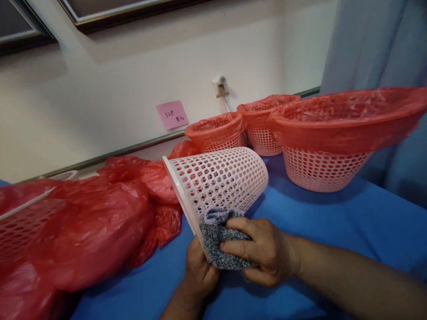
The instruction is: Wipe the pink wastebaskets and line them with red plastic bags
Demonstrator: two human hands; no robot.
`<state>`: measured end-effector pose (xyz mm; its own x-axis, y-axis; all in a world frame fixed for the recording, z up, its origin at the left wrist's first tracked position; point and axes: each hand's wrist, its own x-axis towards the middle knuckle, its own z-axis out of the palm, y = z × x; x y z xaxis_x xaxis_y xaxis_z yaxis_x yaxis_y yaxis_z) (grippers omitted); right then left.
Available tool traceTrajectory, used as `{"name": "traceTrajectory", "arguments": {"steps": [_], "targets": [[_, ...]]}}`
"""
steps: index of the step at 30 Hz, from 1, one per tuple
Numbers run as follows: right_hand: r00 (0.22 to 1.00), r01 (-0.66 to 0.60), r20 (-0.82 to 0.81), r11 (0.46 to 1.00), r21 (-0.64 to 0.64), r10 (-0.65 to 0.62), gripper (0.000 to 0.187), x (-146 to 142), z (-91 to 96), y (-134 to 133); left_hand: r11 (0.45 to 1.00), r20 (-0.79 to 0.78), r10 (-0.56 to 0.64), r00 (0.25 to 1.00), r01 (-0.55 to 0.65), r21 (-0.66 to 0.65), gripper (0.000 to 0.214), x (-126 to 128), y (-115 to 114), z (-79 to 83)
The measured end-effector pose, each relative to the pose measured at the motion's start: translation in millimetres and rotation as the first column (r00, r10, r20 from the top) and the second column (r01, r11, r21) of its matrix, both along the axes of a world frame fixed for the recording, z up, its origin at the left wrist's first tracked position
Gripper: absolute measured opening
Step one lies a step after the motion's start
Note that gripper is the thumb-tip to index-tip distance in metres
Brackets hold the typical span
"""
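Observation:
A white perforated plastic basket (222,175) lies tilted on its side in front of me, its open rim facing left. My left hand (200,269) is closed on the lower part of that rim, with some fingers hidden behind it. Bunched in my right hand (263,253) is a speckled grey cloth (220,242) with a pale edge. It presses against the outside of the basket near the rim, and my right fingers are wrapped round it.
Red plastic bags (100,222) lie heaped at the left, partly over another white basket (30,218). Several baskets lined with red bags, including a large one (328,166), stand behind and right on the blue tablecloth (376,218). A pink note (172,114) and a socket (220,86) are on the wall.

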<state>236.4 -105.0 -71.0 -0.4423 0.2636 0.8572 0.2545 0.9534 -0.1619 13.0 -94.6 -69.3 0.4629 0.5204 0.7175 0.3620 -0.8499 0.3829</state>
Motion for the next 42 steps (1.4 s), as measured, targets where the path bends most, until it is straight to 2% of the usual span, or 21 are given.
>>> {"name": "traceTrajectory", "arguments": {"steps": [2, 4, 7, 9, 11, 12, 14, 16, 18, 20, 22, 25, 27, 29, 31, 32, 34, 36, 37, 39, 42], "targets": [[0.997, 0.051, -0.049, 0.997, -0.050, -0.053, 0.057, 3.0, -2.5, 4.8, 0.999, -0.002, -0.005, 1.000, 0.005, -0.052, 0.023, -3.0, 0.9, -2.3], [0.958, 0.199, -0.178, 0.967, -0.157, -0.226, 0.055, 12.7, -6.0, 18.1, 0.993, -0.008, 0.041, 0.999, -0.042, -0.106, 0.028, -5.2, 2.4, -5.3], [0.729, 0.411, -0.356, 0.790, -0.456, -0.585, 0.048, 39.1, -12.9, 54.4, 0.989, -0.022, 0.087, 0.996, -0.089, -0.115, 0.033, -7.6, 4.7, -9.6], [0.582, 0.384, -0.346, 0.624, -0.681, -0.736, 0.046, 56.2, -17.1, 78.9, 0.992, -0.046, 0.081, 0.996, -0.085, -0.095, 0.034, -8.2, 5.7, -11.0], [0.527, 0.335, -0.299, 0.517, -0.788, -0.796, 0.048, 64.1, -19.3, 91.6, 0.993, -0.062, 0.083, 0.995, -0.087, -0.075, 0.035, -7.5, 5.8, -10.7], [0.530, 0.344, -0.292, 0.516, -0.785, -0.796, 0.048, 63.0, -19.2, 91.3, 0.994, -0.070, 0.084, 0.994, -0.088, -0.068, 0.036, -6.7, 5.7, -10.1], [0.602, 0.414, -0.310, 0.620, -0.667, -0.736, 0.048, 51.6, -16.8, 77.0, 0.994, -0.094, 0.081, 0.992, -0.087, -0.062, 0.038, -4.3, 5.2, -8.2], [0.765, 0.429, -0.288, 0.789, -0.440, -0.577, 0.052, 32.8, -12.6, 49.9, 0.994, -0.141, 0.072, 0.987, -0.082, -0.067, 0.037, -1.8, 4.7, -6.5], [0.925, 0.293, -0.187, 0.935, -0.199, -0.330, 0.059, 14.4, -8.5, 20.7, 0.997, -0.180, 0.042, 0.983, -0.054, -0.060, 0.031, 0.1, 4.5, -5.7], [0.986, 0.130, -0.102, 0.990, -0.046, -0.134, 0.062, 2.6, -6.1, 0.8, 0.999, -0.206, 0.008, 0.979, -0.019, -0.050, 0.027, 1.2, 4.8, -5.4], [0.992, 0.083, -0.092, 0.996, -0.017, -0.084, 0.062, 0.8, -5.9, -2.4, 0.998, -0.234, 0.002, 0.972, -0.016, -0.061, 0.028, 1.9, 5.9, -5.3], [0.918, 0.287, -0.217, 0.935, -0.208, -0.330, 0.057, 17.2, -8.8, 23.6, 0.992, -0.293, 0.057, 0.954, -0.087, -0.093, 0.034, 2.4, 8.9, -5.0], [0.768, 0.425, -0.284, 0.788, -0.445, -0.574, 0.051, 35.3, -11.2, 50.7, 0.988, -0.325, 0.090, 0.941, -0.125, -0.089, 0.039, 2.3, 11.4, -5.2], [0.628, 0.436, -0.270, 0.617, -0.656, -0.730, 0.046, 49.9, -12.7, 71.8, 0.986, -0.363, 0.107, 0.926, -0.147, -0.083, 0.038, 2.1, 13.7, -5.9], [0.579, 0.425, -0.262, 0.560, -0.712, -0.772, 0.046, 53.4, -12.4, 76.7, 0.982, -0.405, 0.117, 0.907, -0.167, -0.091, 0.035, 2.2, 15.3, -6.6], [0.599, 0.439, -0.275, 0.596, -0.673, -0.752, 0.048, 50.1, -11.6, 72.0, 0.979, -0.424, 0.115, 0.899, -0.174, -0.103, 0.034, 2.5, 15.7, -6.9], [0.730, 0.452, -0.295, 0.759, -0.468, -0.616, 0.053, 35.6, -9.1, 51.6, 0.973, -0.445, 0.103, 0.890, -0.183, -0.141, 0.033, 3.7, 15.9, -6.8], [0.888, 0.344, -0.235, 0.910, -0.229, -0.395, 0.060, 17.9, -6.3, 26.1, 0.965, -0.445, 0.089, 0.891, -0.188, -0.182, 0.030, 5.1, 15.1, -5.5], [0.932, 0.270, -0.204, 0.949, -0.159, -0.300, 0.062, 10.4, -4.9, 15.0, 0.961, -0.440, 0.087, 0.894, -0.192, -0.199, 0.028, 5.7, 14.3, -4.5], [0.968, 0.166, -0.170, 0.980, -0.105, -0.182, 0.063, 1.1, -2.1, 0.9, 0.956, -0.410, 0.095, 0.907, -0.198, -0.216, 0.026, 6.1, 12.2, -1.9], [0.984, 0.125, -0.114, 0.984, -0.126, -0.140, 0.062, -1.7, 0.9, -2.4, 0.962, -0.268, 0.128, 0.955, -0.185, -0.200, 0.023, 3.9, 8.2, 1.2]]}}
